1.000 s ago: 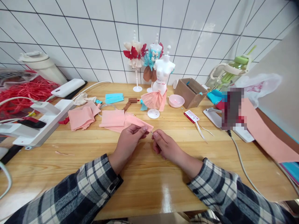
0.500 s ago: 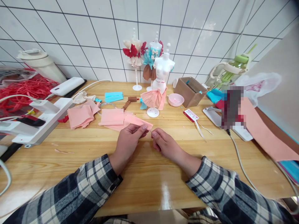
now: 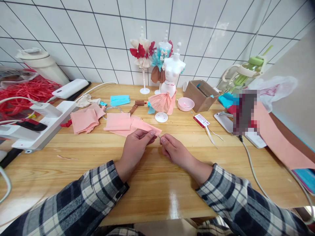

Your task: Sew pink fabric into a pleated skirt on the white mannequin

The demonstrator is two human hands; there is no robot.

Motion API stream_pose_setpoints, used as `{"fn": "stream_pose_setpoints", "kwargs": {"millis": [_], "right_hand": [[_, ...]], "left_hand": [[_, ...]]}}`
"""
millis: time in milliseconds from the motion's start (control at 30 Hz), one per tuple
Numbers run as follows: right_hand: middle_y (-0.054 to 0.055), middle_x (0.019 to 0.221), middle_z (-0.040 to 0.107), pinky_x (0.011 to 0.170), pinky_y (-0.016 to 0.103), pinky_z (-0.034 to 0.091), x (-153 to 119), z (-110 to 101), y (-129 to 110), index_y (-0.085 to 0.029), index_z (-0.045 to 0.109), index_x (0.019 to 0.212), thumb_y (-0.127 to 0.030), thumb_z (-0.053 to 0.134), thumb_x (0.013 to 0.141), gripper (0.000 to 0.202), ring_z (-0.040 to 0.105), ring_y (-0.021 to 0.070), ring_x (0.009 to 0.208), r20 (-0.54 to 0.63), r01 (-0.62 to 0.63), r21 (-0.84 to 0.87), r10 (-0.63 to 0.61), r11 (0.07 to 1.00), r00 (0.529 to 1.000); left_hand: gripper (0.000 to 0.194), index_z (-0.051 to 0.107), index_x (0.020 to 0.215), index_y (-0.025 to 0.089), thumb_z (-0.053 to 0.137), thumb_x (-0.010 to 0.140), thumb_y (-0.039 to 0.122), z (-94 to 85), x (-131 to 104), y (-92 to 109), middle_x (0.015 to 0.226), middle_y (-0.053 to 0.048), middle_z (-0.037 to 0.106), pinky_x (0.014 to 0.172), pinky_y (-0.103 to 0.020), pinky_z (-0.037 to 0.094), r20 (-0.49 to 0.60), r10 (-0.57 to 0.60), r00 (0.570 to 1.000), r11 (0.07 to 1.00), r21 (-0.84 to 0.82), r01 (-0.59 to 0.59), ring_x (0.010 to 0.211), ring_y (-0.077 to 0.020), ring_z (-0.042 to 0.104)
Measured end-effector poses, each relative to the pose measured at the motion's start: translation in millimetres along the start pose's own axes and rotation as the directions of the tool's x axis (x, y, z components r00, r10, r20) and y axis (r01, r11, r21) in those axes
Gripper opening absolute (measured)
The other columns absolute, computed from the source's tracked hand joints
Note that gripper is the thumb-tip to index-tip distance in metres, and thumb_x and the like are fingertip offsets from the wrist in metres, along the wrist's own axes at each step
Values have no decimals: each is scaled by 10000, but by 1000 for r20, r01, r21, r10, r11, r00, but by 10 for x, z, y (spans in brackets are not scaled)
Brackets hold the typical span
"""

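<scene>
My left hand (image 3: 136,144) is closed, thumb over fingers, on a salmon-pink crepe paper strip (image 3: 155,128) whose narrow end points right. Beside it, my right hand (image 3: 173,148) is curled in a pinch on a thin grey needle-like piece (image 3: 159,137) that meets the strip's tip; its exact kind is too small to tell. Just behind my hands stands a small white dress-form mannequin (image 3: 170,70) with a gathered pink paper skirt (image 3: 162,102). Folded pink paper (image 3: 118,121) lies left of my left hand, and more pink sheets (image 3: 83,121) are piled farther left.
Two decorated mannequins (image 3: 142,62) stand by the tiled wall. A pink bowl (image 3: 186,104) and a cardboard box (image 3: 200,96) are at back right, near a tag with ribbon (image 3: 202,120). A white power strip (image 3: 44,127) and cables occupy the left; a phone cable (image 3: 252,173) runs along the right.
The view has tilted slightly, shifting the scene a little. Both hands keep their pinch at the strip's tip, with hardly any other movement visible.
</scene>
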State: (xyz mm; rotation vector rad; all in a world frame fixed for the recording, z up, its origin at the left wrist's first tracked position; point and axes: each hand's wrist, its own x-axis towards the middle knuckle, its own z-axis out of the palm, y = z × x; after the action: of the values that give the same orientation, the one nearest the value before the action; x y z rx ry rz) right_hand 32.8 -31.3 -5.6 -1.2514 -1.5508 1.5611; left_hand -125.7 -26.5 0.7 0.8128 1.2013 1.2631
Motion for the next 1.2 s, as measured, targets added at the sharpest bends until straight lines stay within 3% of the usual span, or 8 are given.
{"fn": "stream_pose_setpoints", "kwargs": {"millis": [533, 967, 1200], "right_hand": [[-94, 536, 388, 419, 197, 242, 2, -16, -10, -219, 423, 813, -545, 444, 913, 341, 291, 67, 419, 51, -21, 57, 18, 998, 999], [-94, 525, 394, 421, 198, 242, -4, -29, -28, -220, 416, 803, -550, 439, 915, 349, 295, 68, 419, 68, -18, 19, 16, 1000, 998], [-89, 495, 424, 420, 196, 275, -45, -100, -72, -211, 427, 822, -573, 405, 926, 378, 345, 74, 415, 131, -46, 12, 44, 999, 990]], "left_hand": [[294, 720, 758, 156, 832, 636, 399, -27, 16, 20, 782, -24, 719, 803, -300, 528, 78, 4, 997, 1000, 12, -5, 756, -150, 649], [296, 710, 763, 156, 825, 643, 400, -44, 35, 8, 801, -27, 722, 791, -294, 518, 90, 0, 996, 1000, 29, -3, 767, -153, 640], [262, 714, 743, 160, 834, 630, 364, -84, 67, 60, 740, -8, 695, 752, -272, 507, 110, -16, 994, 1000, 5, 16, 702, -128, 615]]}}
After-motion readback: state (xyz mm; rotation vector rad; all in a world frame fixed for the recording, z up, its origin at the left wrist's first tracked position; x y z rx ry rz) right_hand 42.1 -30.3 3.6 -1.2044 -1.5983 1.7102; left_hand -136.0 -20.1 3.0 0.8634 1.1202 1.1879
